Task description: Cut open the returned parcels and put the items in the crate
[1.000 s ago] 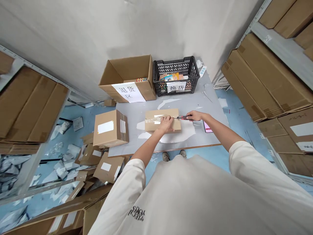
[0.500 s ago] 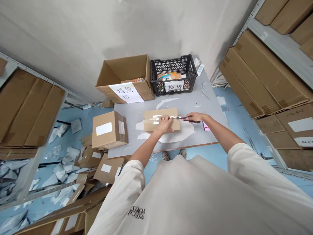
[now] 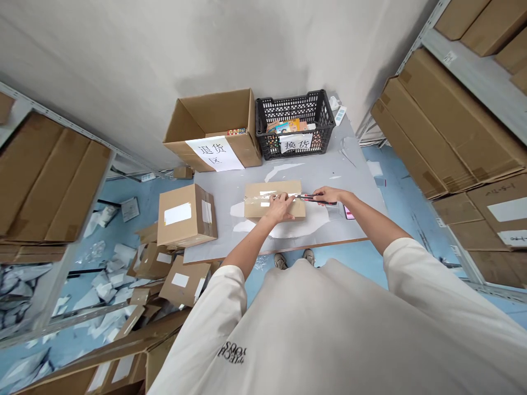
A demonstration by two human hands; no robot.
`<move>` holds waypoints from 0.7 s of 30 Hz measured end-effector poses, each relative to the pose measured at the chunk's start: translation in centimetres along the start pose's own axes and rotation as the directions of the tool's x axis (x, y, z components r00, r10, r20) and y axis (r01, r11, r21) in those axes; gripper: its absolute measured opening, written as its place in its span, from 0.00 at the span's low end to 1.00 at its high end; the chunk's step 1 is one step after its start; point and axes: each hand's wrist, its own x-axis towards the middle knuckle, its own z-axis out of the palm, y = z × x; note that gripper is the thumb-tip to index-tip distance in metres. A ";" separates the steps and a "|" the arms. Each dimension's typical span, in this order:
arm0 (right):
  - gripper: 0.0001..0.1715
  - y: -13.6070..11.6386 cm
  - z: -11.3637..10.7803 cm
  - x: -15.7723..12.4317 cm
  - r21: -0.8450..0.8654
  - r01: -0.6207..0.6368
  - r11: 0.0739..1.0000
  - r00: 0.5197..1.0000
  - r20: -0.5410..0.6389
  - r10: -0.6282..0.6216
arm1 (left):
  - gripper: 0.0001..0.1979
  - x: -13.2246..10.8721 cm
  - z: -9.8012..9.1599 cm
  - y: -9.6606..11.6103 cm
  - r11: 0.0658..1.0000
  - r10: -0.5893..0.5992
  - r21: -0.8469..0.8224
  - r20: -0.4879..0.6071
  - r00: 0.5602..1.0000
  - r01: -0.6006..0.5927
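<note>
A closed, taped cardboard box lies lengthwise across the middle of the table. My left hand rests on its top, fingers bent over the tape line and thumb spread apart toward the near edge; it grips nothing. In my right hand is a red and black utility knife, held at the box's right end. The knife points left along the taped seam, its tip over the box top close to my left fingers. How deep the blade sits is too small to tell.
Behind stand an open carton with a paper sign and a black plastic basket holding small colourful packs. A labelled box sits at the table's left edge. A phone lies near my right forearm. Carton-filled shelves flank both sides.
The knife has slid slightly left, farther over the box's right end. My left hand stays on the box top. The whole view has shifted a little.
</note>
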 end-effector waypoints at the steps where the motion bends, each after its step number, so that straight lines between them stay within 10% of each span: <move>1: 0.30 -0.1 0.0 -0.1 -0.008 -0.006 1.000 1.000 0.012 0.007 | 0.47 0.0 -0.1 0.0 1.000 0.001 -0.003 0.001 1.000 -0.001; 12: 0.28 -0.1 0.4 -0.4 0.119 0.000 0.993 0.992 -0.125 0.015 | 0.53 0.4 -0.3 -0.2 0.997 -0.010 -0.078 -0.022 1.000 0.009; 21: 0.27 1.5 1.0 -2.6 0.111 0.079 0.991 0.932 -0.360 -0.034 | 0.31 2.8 -0.8 -1.9 0.987 -0.129 -0.126 -0.266 0.955 0.098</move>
